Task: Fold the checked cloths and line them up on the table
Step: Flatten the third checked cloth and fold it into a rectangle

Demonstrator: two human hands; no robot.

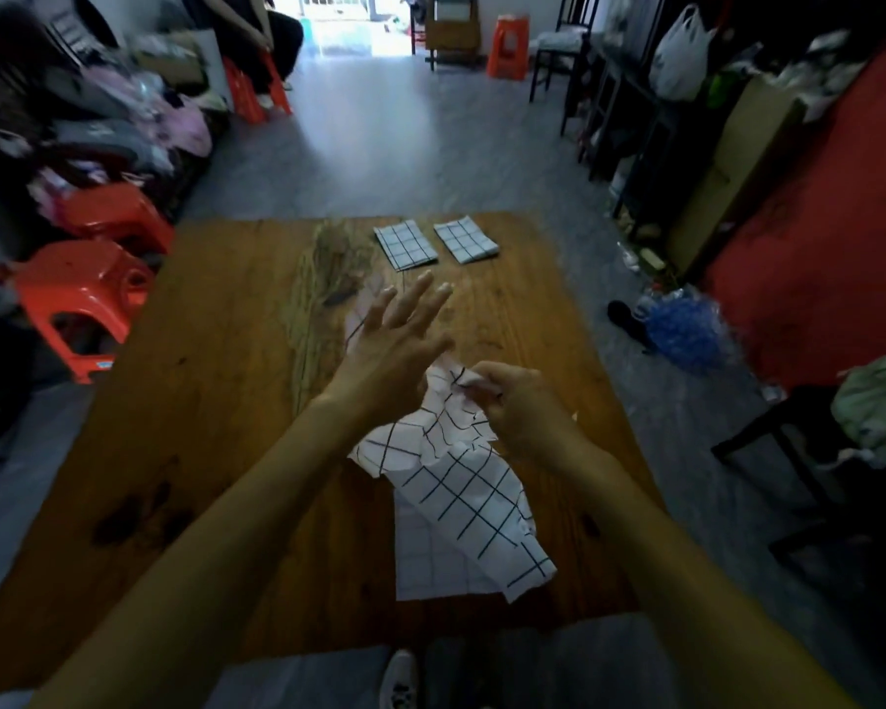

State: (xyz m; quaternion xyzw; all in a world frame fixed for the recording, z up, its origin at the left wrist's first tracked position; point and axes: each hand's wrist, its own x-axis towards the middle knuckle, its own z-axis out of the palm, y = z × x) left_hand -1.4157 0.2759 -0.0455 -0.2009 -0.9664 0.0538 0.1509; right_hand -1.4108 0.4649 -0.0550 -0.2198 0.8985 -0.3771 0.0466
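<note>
While the right hand [520, 401] pinches the crumpled white black-checked cloth [461, 483] at centre frame, lifting it off the brown wooden table [200, 401], the left hand [395, 345] hovers beside it, fingers spread. Two folded checked cloths [405, 244] [465, 241] lie side by side at the far edge.

two folded checked cloths [405, 245] [465, 241], one unfolded cloth [474, 496], two hands [395, 345] [512, 401]

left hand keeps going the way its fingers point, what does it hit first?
Probably the left folded cloth at the table's far side. The left hand is open, fingers aimed there over bare wood; its height above the table is unclear.
</note>
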